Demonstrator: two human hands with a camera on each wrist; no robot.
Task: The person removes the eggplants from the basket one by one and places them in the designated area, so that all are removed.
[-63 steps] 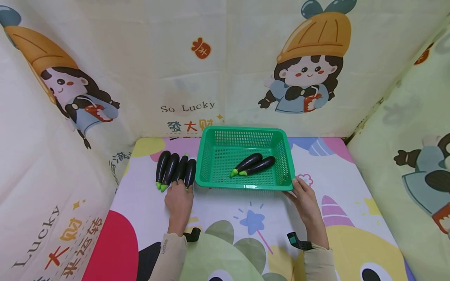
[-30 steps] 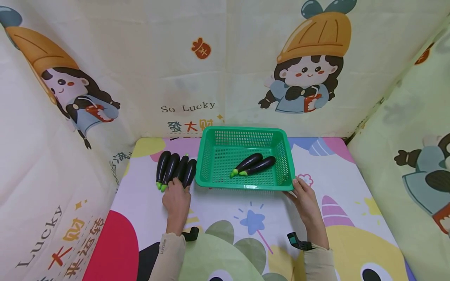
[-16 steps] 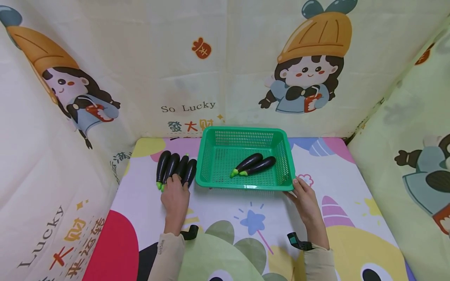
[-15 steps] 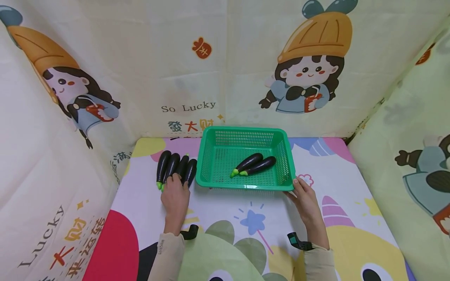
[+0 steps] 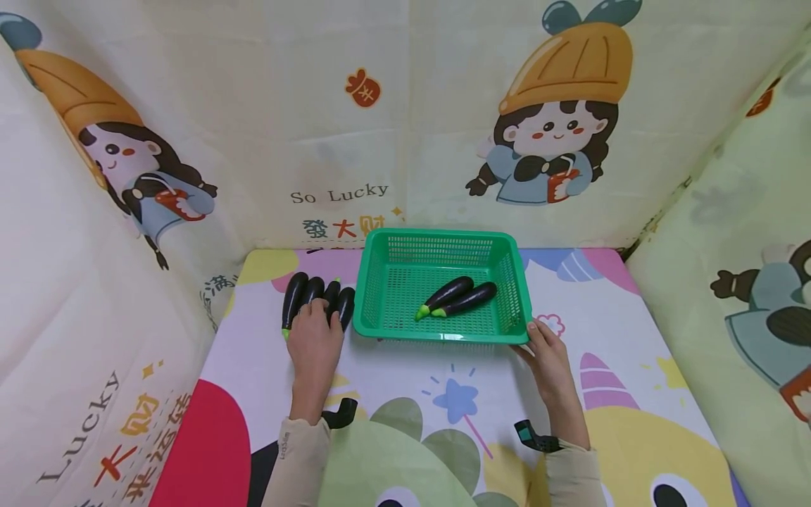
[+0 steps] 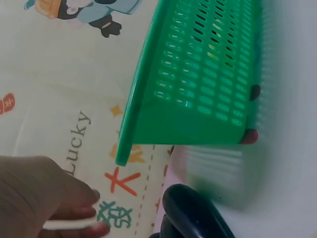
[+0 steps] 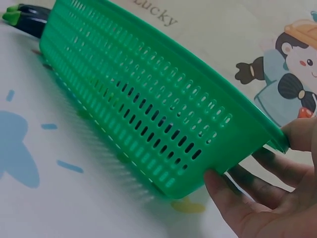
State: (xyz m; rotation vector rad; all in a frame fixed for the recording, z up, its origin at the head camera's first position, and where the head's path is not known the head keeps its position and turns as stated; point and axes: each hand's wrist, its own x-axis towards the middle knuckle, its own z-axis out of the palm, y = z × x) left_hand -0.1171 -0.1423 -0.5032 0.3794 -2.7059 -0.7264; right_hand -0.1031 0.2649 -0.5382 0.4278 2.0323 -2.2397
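A green plastic basket with slotted walls stands at the middle of the table and has two eggplants in it. My right hand holds its near right corner, thumb at the rim and fingers below, as the right wrist view shows. Left of the basket lies a row of several dark eggplants with green stem ends. My left hand is over the middle of this row and hides the lower parts of some. In the left wrist view its loosely bent fingers show apart from the nearest eggplant, with nothing in them.
The table wears a cartoon-printed cover. Printed cloth walls close it in at the back and on both sides. A dark wrist camera sits on each forearm.
My left hand has slid forward and slightly left over the eggplant row, from the lower ends toward the middle. The eggplants and basket keep their places. My right hand stays at the basket corner.
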